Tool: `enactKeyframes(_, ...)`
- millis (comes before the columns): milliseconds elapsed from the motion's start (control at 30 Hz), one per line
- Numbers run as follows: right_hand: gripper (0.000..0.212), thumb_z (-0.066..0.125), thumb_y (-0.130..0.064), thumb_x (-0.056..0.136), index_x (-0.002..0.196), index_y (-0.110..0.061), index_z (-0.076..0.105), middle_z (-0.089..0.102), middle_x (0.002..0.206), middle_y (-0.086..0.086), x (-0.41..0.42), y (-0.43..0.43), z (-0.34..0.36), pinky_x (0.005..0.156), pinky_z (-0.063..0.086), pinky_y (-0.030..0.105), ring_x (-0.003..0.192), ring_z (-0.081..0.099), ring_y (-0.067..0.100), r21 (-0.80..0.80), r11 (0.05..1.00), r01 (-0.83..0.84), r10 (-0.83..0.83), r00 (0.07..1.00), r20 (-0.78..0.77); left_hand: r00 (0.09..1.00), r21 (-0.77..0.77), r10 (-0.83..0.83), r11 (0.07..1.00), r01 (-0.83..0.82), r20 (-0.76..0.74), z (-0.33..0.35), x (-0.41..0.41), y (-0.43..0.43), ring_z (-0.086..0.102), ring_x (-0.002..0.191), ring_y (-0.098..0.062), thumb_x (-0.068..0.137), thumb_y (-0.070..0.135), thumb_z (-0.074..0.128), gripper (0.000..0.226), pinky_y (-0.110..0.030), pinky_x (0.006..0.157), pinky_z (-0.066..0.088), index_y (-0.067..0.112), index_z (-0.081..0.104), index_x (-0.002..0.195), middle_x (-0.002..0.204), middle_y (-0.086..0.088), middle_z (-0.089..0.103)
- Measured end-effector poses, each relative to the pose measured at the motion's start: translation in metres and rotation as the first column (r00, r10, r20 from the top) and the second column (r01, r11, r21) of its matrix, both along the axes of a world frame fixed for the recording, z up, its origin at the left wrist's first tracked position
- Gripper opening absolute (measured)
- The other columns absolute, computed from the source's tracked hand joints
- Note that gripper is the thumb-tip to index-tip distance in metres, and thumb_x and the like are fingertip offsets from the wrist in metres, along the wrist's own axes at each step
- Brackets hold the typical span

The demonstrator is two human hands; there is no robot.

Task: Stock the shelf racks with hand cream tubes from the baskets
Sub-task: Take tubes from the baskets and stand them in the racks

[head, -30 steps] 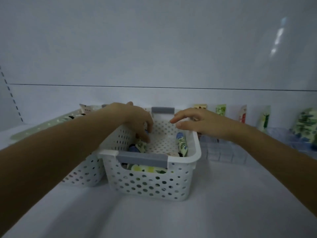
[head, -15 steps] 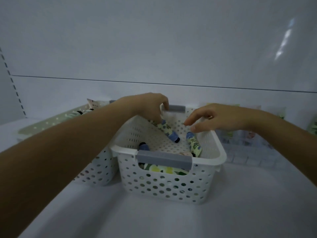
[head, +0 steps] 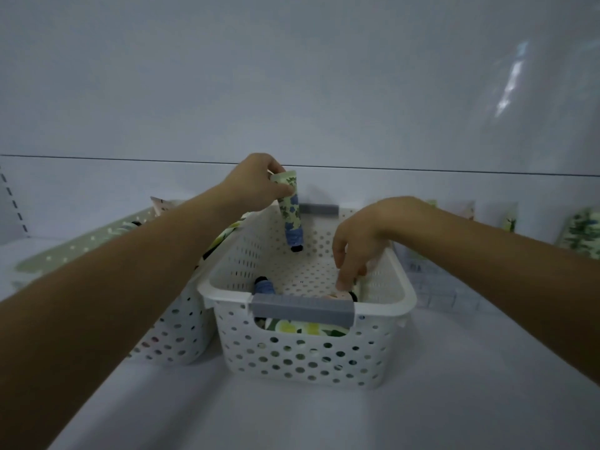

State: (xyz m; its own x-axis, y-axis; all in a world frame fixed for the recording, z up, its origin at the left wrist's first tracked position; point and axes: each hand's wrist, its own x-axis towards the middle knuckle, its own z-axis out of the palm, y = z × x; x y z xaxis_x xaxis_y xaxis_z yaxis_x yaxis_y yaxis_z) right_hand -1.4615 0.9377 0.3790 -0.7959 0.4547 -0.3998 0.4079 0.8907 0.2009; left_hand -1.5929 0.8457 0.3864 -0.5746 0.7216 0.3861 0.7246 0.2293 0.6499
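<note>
Head view: your left hand [head: 256,181] pinches a floral tube [head: 290,212] by its crimped end, cap hanging down, lifted above the far side of the white basket [head: 383,311]. Your right hand [head: 363,237] reaches down into that basket, fingers [head: 342,277] drawn together on something at the near wall; whether they grip it, you cannot tell. More tubes [head: 264,287] lie in the basket's bottom. A second basket [head: 177,336] stands touching its left side. At the far right, filled racks [head: 431,287] hold upright tubes on the shelf [head: 324,417].
</note>
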Motion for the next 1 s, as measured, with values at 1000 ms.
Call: enactKeyframes(1000,0.004,0.055,-0.016,0.092,0.089,-0.018,0.055,0.061,0.079,0.003,0.13,0.053,0.023,0.055,0.052,0.021,0.065,0.059,0.011,-0.631,0.603,-0.489,-0.704,0.046,-0.708,0.905,0.291,-0.351,0.915,0.278,0.24,0.043,0.114,0.031,0.06,0.067,-0.015,0.088,0.016,0.061,0.014,-0.032,0.081,0.053,0.014,0.051,0.079,0.08,-0.004,0.063)
